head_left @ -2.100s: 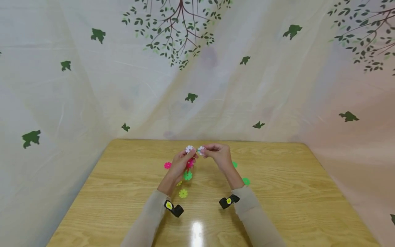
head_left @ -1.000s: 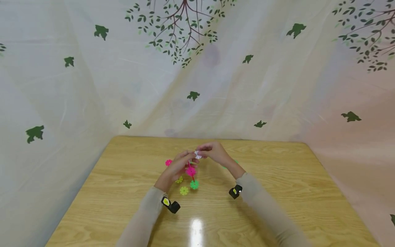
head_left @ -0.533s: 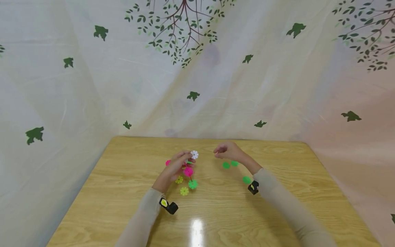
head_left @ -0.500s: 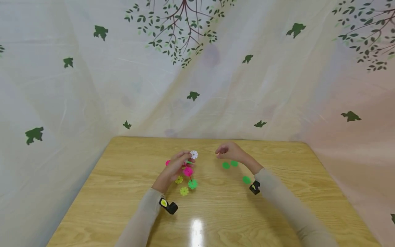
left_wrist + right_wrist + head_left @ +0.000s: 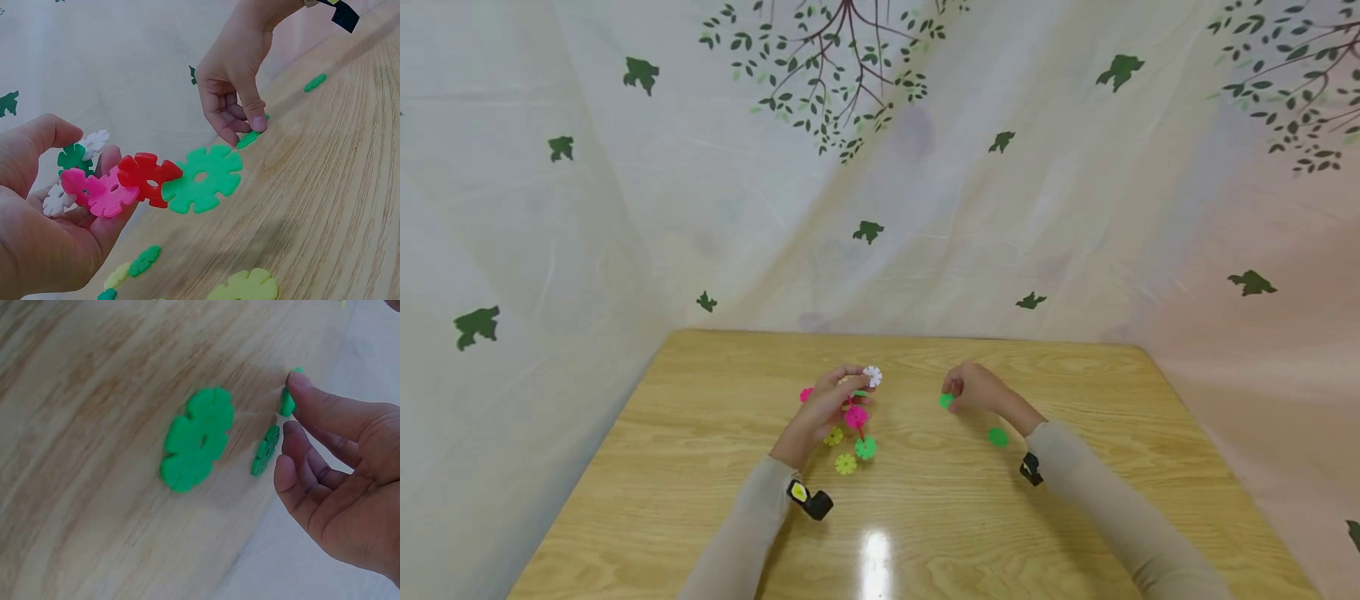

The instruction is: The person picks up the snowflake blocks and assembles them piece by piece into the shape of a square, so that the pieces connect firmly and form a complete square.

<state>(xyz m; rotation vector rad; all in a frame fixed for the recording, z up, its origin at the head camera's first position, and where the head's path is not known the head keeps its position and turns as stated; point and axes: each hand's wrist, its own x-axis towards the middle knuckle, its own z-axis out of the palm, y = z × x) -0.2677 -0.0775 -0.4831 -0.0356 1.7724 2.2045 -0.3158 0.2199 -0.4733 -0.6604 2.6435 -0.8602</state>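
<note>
Right hand (image 5: 981, 390) lower, at plastic-looking disc (image 5: 946, 402)

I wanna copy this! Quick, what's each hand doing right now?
Left hand: holding a chain of linked flower pieces.
Right hand: touching a green flower piece; can't tell if it's gripped.

Past the far and side edges of the table (image 5: 700, 483) hangs a curtain (image 5: 760, 233) printed with branches (image 5: 847, 33).
</note>
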